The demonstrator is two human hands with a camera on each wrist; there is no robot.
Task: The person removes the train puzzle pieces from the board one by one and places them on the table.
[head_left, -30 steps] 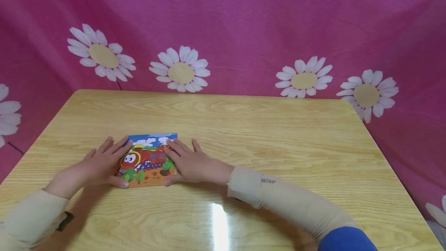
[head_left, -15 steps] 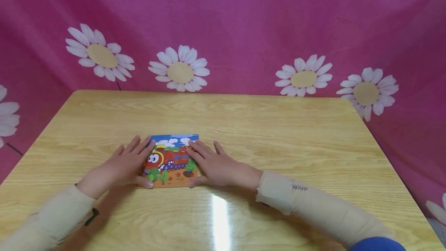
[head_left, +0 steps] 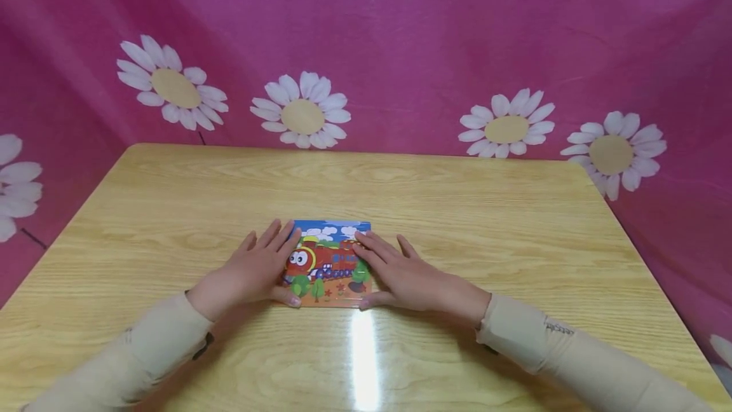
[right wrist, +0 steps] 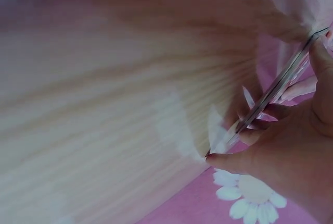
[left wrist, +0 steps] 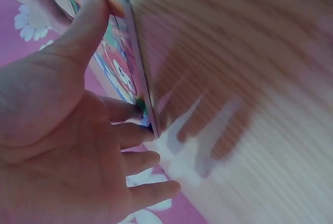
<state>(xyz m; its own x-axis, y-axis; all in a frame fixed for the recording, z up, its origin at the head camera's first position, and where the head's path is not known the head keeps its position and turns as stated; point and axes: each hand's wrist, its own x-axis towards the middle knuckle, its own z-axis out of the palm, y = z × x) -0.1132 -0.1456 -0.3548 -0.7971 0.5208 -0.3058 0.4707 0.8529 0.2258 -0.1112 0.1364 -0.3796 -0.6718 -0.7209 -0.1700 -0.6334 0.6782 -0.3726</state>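
While cartoon-train board (head_left: 326, 266) is laid flat on wood-grain table (head_left: 486, 221), opposite sides are touched by left hand (head_left: 247, 276) and right hand (head_left: 413, 281), fingers extended, thumbs wide; board judged light, stiff, possibly slippery-faced; best gripped by side edges.

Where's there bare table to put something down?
The widest patch of table is beyond the right sleeve, out to the right edge. Another strip runs between the train picture board and the flowered pink cloth. A smaller one lies nearer, between that sleeve and the left sleeve. Crowded: the board, with the left grip and right grip at opposite sides.
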